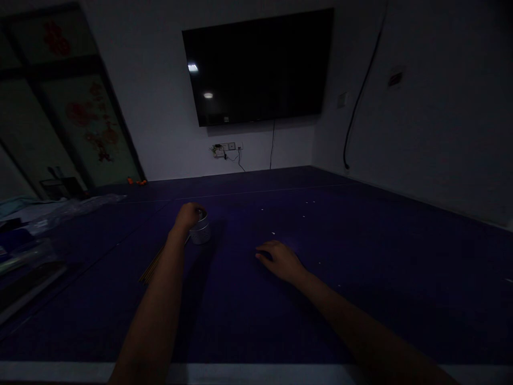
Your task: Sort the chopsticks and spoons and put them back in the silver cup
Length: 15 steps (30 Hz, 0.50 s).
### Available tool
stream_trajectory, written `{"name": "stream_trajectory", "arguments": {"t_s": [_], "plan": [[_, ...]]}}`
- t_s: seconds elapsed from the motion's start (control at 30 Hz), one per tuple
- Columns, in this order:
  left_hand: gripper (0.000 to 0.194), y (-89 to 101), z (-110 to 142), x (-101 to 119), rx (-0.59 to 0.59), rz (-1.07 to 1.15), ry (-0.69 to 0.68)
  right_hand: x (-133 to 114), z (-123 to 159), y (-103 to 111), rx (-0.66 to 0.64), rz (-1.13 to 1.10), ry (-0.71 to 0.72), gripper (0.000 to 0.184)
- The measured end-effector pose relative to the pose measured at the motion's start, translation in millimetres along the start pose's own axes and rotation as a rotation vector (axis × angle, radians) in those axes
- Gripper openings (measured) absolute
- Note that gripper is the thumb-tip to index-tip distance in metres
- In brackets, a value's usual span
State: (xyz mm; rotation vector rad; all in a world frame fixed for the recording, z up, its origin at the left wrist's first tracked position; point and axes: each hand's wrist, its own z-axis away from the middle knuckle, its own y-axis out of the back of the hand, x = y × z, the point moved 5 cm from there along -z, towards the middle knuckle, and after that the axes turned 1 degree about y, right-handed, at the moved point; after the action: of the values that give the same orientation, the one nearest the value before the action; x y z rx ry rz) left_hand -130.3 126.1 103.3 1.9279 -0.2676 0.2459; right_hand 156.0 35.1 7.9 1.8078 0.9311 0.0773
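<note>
Broadly, the blue surface (240, 315) gives you room in the middle and rightward, where white bits (273, 233) lie, between a pale strip (240, 372) at the near edge and the far wall (160, 144). Your left grip (189, 215) is at the rim of the grey cup (200, 234), beside thin yellowish sticks (148, 271), and whether it clasps anything you cannot tell; your right grip (279, 259), thumb and fingers parted, is well apart, right of the cup.
</note>
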Motion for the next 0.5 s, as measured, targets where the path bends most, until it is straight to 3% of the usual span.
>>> {"name": "stream_trajectory", "arguments": {"t_s": [0.17,0.5], "plan": [[0.042,2.2,1.1,1.2,0.022,-0.013,-0.044,-0.4,0.3,0.5,-0.009,0.013,-0.007,0.028],[0.033,8.2,2.3,-3.7,0.1,0.038,0.011,-0.7,0.2,0.0,-0.007,0.015,-0.002,0.027]]}}
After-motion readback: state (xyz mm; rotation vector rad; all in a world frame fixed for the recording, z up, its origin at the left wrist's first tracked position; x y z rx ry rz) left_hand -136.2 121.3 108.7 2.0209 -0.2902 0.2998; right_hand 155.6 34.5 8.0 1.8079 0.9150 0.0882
